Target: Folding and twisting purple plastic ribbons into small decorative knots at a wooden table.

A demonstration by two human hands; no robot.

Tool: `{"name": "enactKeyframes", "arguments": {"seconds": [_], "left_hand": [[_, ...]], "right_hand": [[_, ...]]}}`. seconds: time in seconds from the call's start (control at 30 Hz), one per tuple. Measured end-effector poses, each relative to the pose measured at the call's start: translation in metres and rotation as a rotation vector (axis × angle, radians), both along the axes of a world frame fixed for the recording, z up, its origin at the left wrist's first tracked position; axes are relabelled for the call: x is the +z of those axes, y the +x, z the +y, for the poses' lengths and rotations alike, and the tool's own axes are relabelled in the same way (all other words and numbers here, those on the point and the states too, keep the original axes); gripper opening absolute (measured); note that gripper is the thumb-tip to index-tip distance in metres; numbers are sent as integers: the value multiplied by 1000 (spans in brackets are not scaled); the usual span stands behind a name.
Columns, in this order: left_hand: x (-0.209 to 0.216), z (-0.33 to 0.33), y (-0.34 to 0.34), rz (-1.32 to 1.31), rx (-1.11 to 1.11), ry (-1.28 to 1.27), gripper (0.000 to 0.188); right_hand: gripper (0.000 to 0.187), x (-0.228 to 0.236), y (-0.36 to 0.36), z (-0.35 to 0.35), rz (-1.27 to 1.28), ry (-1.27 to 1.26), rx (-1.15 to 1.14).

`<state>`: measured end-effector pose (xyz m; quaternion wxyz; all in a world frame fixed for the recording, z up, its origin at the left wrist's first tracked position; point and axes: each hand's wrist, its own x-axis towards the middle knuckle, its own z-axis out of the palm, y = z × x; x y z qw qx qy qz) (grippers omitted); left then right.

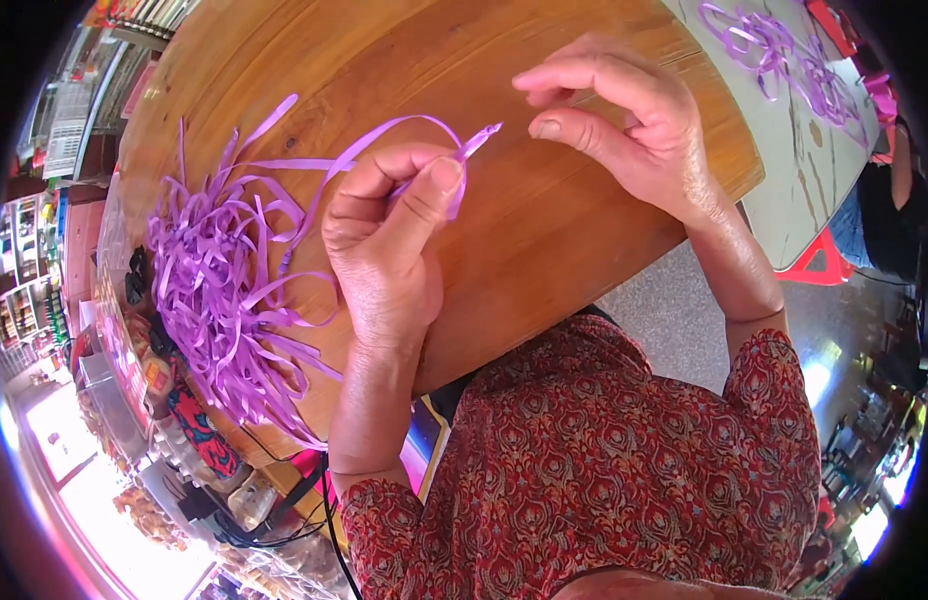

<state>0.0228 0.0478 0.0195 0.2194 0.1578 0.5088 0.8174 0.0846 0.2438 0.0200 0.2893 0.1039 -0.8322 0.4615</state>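
Between the thumb and fingers of my left hand (394,230) is pinched a purple ribbon (399,122). Its folded or twisted tip (481,138) sticks up past my thumb, pointing to the right. From there the ribbon loops back left toward a big tangled heap of purple ribbon (219,270) on the wooden table. My right hand (624,125) is raised over the table, to the right of that tip and apart from it. Its thumb and fingers are curved with a gap between them, and nothing shows in them.
The brown wooden table (544,290) has a rounded edge close to my body. Another, pale table (819,180) at the far right bears more purple ribbon (769,50). Beneath it stands a red stool (819,262). Bags and packets crowd the left side, near shelves (29,270).
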Motion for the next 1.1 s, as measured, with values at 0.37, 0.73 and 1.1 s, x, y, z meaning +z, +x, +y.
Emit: {"name": "enactKeyframes", "arguments": {"seconds": [0.37, 0.73, 1.1], "left_hand": [[4, 2, 4, 24, 3, -15, 9], [28, -4, 13, -121, -114, 329, 7], [84, -68, -21, 128, -188, 631, 11]], "right_hand": [[33, 12, -1, -9, 115, 118, 17], [36, -7, -5, -50, 66, 135, 271], [5, 6, 6, -30, -357, -24, 428]]}}
